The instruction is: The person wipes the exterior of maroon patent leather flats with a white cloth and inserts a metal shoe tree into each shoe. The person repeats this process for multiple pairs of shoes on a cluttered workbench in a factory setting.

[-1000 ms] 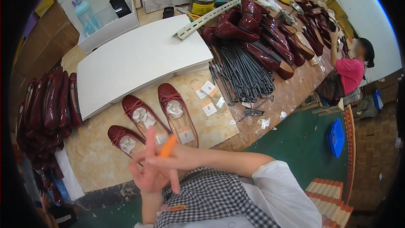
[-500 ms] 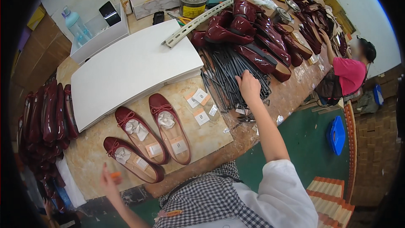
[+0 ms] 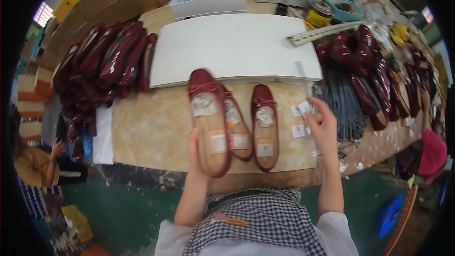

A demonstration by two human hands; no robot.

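Note:
A burgundy ballet flat with a bow and paper stuffing is lifted off the table, tilted, with my left hand closed around its side. Partly behind it lies a second flat, a small orange thing showing between the two. A third flat rests to their right. My right hand pinches a thin grey strip, blurred, that points up and away. Beneath it are small white-and-orange tags. Farther right is the pile of dark thin strips.
A stack of white sheets spans the back. Glossy burgundy shoes are heaped at the left, and more shoes at the right. A metal angle bar, a tin and a teal box stand behind. Other people are at both sides.
My view has swung left. My right hand has left the pile of dark strips with one strip and moved over the tags. My left hand has picked up the leftmost flat.

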